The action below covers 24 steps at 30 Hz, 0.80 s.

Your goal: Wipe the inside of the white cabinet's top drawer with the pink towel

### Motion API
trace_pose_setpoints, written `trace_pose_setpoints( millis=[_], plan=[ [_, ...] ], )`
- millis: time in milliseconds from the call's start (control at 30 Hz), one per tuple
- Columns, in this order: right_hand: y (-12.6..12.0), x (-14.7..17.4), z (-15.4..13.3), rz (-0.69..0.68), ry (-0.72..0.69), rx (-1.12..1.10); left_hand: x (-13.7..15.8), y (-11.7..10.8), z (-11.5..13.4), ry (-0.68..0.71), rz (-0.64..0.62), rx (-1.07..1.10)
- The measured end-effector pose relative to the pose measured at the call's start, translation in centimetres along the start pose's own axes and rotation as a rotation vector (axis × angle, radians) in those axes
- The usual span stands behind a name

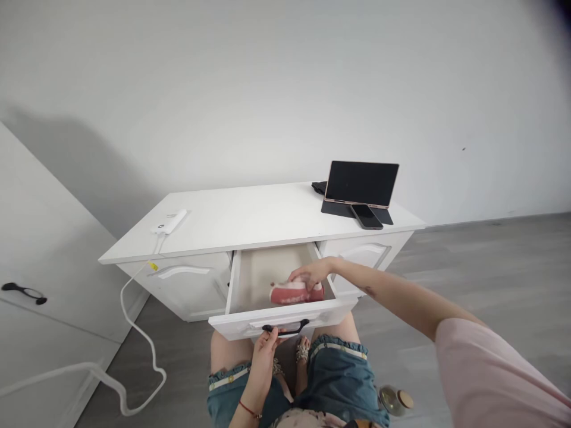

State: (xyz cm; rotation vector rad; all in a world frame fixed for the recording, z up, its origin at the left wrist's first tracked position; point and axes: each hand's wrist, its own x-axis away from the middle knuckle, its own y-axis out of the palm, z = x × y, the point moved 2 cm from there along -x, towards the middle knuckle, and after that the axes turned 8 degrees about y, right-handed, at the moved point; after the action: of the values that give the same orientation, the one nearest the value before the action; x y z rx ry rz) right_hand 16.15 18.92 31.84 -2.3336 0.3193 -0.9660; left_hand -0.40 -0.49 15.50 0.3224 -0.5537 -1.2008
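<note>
A white cabinet [250, 223] stands against the wall with its middle drawer [250, 282] pulled out. My right hand [312, 273] reaches into the drawer and rests on a folded pink and white cloth [294, 293] lying at the drawer's front right. My left hand [265, 348] grips the black handle [285, 329] on the drawer's front from below. My knees in denim shorts are under the drawer.
On the cabinet top a tablet [361, 184] stands on a dark case at the right, with a phone [366, 216] lying in front. A white power bank [169, 222] lies at the left; its cable [138, 333] hangs to the floor. A small jar [395, 400] sits on the floor by my right knee.
</note>
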Motion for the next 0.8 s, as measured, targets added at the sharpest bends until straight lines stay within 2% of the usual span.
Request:
trace_pose_setpoints(
  millis=[67,133,233,300,367,467,633,733,800],
  plan=[
    [-1.6,3.7,-1.5,0.076,-0.113,-0.026,0.1,0.1,0.2,-0.004,0.003,0.016],
    [-1.8,8.1,-2.3,0.199,-0.16,-0.049,0.1,0.1,0.3,0.004,0.011,0.02],
    [1.1,13.0,-1.8,0.401,-0.084,-0.002,-0.1,-0.2,-0.1,0.009,0.024,0.013],
    [4.5,14.1,-0.6,0.509,0.034,0.027,-0.1,-0.3,-0.3,0.008,0.042,0.02],
    [8.0,13.5,0.4,0.565,0.13,0.114,-0.1,-0.3,-0.2,0.0,0.046,0.029],
    [11.3,11.4,0.6,0.772,0.261,0.247,0.1,0.0,0.2,-0.024,0.048,0.026],
    [12.8,7.9,-3.1,0.985,0.217,0.355,0.3,0.1,0.6,-0.035,0.046,0.022],
    [13.3,5.4,-6.3,1.004,0.189,0.432,0.5,0.6,0.7,-0.006,0.045,0.009],
    [13.7,3.0,-8.5,0.977,0.163,0.476,0.6,1.5,1.3,0.022,0.093,-0.044]
  ],
)
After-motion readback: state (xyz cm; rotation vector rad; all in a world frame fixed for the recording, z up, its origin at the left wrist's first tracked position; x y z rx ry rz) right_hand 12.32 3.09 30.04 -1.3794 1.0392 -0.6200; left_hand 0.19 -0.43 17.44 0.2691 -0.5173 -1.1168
